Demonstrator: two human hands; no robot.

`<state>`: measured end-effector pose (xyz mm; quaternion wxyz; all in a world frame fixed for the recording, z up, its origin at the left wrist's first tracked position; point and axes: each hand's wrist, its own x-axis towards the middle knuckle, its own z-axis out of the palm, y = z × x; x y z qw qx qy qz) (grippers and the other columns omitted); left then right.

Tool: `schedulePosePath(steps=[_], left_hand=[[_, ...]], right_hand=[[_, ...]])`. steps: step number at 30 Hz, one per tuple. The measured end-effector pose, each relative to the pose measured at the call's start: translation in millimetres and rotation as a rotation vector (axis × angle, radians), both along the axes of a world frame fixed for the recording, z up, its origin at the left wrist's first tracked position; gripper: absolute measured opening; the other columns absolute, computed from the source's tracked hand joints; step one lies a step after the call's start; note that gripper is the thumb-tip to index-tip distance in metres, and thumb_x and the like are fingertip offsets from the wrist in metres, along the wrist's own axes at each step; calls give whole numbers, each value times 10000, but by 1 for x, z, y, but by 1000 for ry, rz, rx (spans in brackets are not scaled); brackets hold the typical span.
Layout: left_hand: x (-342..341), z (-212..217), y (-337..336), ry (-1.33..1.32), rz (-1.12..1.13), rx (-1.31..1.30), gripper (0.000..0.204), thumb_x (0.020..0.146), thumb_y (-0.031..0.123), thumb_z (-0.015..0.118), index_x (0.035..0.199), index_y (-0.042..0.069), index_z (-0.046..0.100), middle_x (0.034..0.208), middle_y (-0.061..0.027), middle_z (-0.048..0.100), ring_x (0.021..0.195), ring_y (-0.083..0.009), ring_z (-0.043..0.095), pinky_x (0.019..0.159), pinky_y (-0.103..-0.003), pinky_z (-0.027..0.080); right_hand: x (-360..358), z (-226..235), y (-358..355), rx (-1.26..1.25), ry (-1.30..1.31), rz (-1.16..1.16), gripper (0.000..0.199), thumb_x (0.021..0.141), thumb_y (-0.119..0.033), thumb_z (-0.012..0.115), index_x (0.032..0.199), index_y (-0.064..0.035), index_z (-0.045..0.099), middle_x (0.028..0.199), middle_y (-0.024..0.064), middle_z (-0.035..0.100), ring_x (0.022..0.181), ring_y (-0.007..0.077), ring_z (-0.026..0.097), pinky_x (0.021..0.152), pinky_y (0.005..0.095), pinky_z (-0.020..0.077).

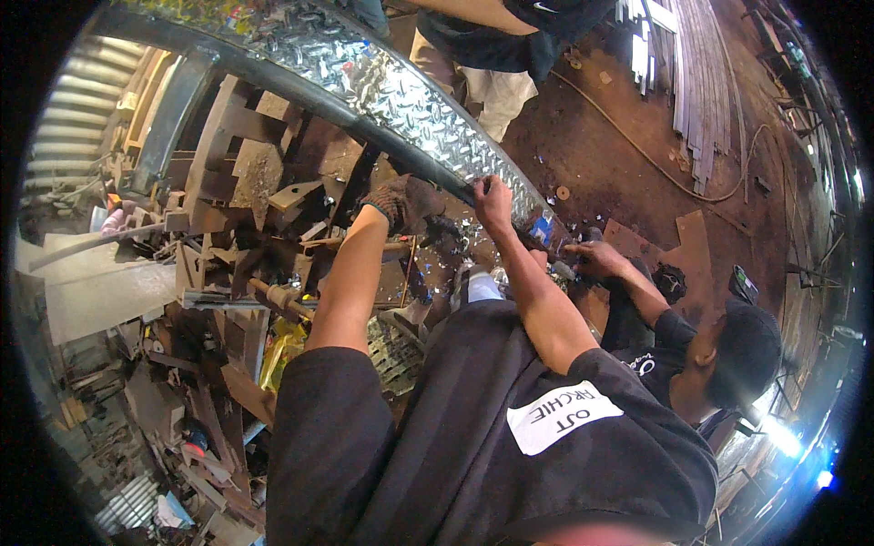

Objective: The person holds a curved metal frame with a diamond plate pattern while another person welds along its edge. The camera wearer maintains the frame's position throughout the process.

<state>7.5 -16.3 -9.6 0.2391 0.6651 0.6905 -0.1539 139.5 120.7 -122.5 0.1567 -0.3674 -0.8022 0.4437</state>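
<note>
A long dark metal beam (360,127) runs slantwise beside a shiny tread-plate sheet (428,114). My left hand (401,202), in a brown knitted work glove, is curled just below the beam. A dark shape lies against its fingers, too unclear to name. Bare and closed, my right hand (493,204) is at the near end of the beam, by the sheet's edge. Its fingers are pinched together, and what they hold cannot be made out.
At my right, a crouching co-worker in a black cap (748,350) reaches in with a hand (596,261). Another person in dark shorts (519,36) stands across the sheet. Scrap wood and metal (228,205) crowd the left. A hose (628,141) and long metal bars (696,100) lie on the floor.
</note>
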Motion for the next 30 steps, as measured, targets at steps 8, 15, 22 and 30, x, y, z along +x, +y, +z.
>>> schedulePosePath(steps=[8,15,22,30], left_hand=[[-4,-15,-4,30,-135,4,302,688,158,646,986,109,643,969,-99,671,918,-286,659,812,-382,544],[-8,-19,-7,-57,-130,169,331,681,161,646,1006,103,643,960,-98,672,907,-289,661,810,-381,546],[-12,-37,-7,-15,-94,-4,239,742,162,653,974,104,664,1022,-144,658,966,-303,645,854,-381,523],[0,5,7,15,-75,-182,290,735,209,655,1005,103,661,1033,-113,668,1019,-297,634,855,-413,521]], right_hand=[[17,-6,1,-232,213,-88,246,870,-215,612,979,3,645,865,150,685,801,259,663,751,354,497],[9,8,-9,-80,139,-152,229,831,-213,653,883,9,631,811,186,660,767,328,646,708,399,499],[-2,13,-7,-39,-63,-115,210,842,-187,618,893,17,629,822,208,658,823,348,646,745,415,492],[12,-15,2,-288,206,2,265,894,-216,578,1020,17,599,904,188,656,807,262,638,761,354,486]])
